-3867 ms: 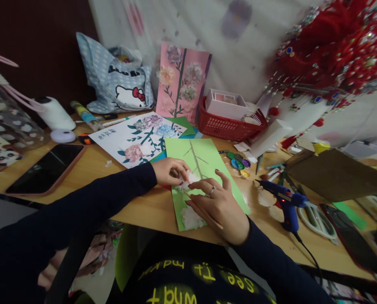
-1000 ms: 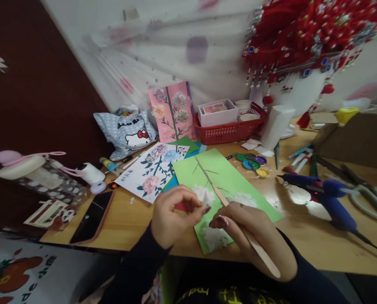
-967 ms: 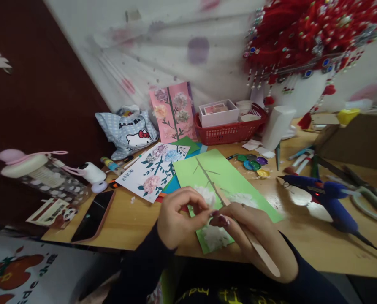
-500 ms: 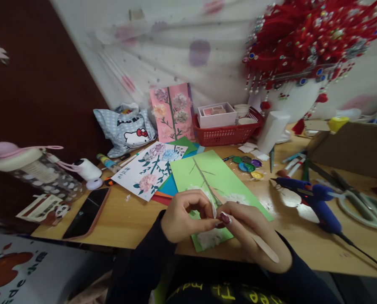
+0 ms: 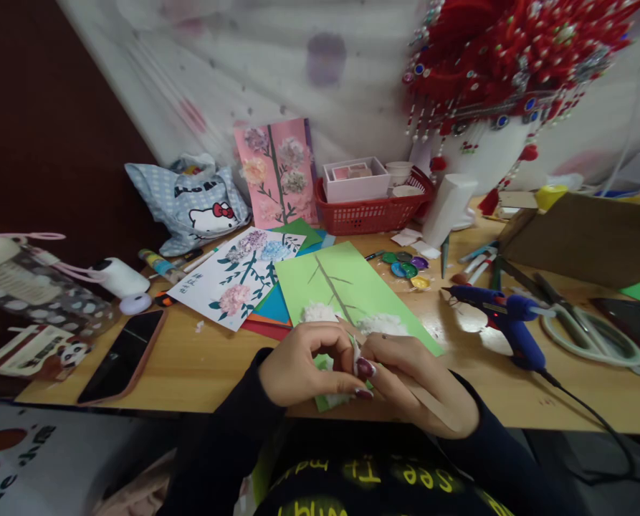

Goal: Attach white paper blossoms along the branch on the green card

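My left hand (image 5: 306, 365) and my right hand (image 5: 413, 380) meet over the near part of a light green card (image 5: 363, 276). Their fingertips pinch a small white scrap (image 5: 356, 352), which looks like tissue paper. A flat wooden craft stick (image 5: 430, 403) lies along my right hand, held under its fingers. Painted on the card is a grey-green branch (image 5: 330, 281). White fluffy tufts (image 5: 383, 325) sit on the card around the branch, and my hands partly cover the nearer ones.
Right of the card lie a blue glue gun (image 5: 505, 315), scissors (image 5: 588, 330) and small paint pots (image 5: 404, 269). On the left are a flower picture (image 5: 206, 294) and a phone (image 5: 123, 358). A red basket (image 5: 368, 216) stands behind.
The view has shifted, so the table items appear further left and slightly higher. My fingers have drawn closer around the white scrap. The craft stick has turned and shows less.
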Available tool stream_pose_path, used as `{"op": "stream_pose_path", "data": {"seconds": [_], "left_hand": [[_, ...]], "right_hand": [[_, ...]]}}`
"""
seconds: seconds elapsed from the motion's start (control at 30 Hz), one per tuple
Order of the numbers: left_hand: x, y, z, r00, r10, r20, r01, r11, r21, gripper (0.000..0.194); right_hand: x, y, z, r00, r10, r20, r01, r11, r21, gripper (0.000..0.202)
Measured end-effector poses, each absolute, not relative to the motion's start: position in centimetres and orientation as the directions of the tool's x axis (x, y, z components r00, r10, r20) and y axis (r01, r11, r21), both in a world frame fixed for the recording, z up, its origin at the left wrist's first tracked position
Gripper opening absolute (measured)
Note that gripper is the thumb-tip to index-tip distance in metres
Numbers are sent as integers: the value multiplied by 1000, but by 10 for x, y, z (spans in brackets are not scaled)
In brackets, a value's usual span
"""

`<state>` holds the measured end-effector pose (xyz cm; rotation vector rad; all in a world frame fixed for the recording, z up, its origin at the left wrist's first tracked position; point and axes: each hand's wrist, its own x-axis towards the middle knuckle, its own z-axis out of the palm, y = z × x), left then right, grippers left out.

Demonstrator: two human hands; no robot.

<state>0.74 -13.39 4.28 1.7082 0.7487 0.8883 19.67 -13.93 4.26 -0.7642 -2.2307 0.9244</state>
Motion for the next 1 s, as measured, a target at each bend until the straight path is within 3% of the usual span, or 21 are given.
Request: {"op": "stream_pose_path", "data": {"seconds": [0.3, 0.47, 0.73, 1.0], "left_hand": [[9, -136, 42, 541, 809, 229, 74, -317, 945, 33], [8, -139, 46, 532, 809, 250, 227, -421, 878, 30], [-44, -132, 55, 468, 853, 230, 334, -412, 847, 32], [-12, -147, 51, 509, 836, 204, 306, -398, 865, 33]], "right_hand": [[194, -139, 38, -603, 671, 431, 304, 693, -654, 23], [192, -140, 34, -609, 637, 473, 306, 739, -600, 23], [191, -141, 35, -533, 756, 380, 376, 614, -694, 24], [175, -144, 36, -542, 657, 525, 285, 731, -620, 15]]}}
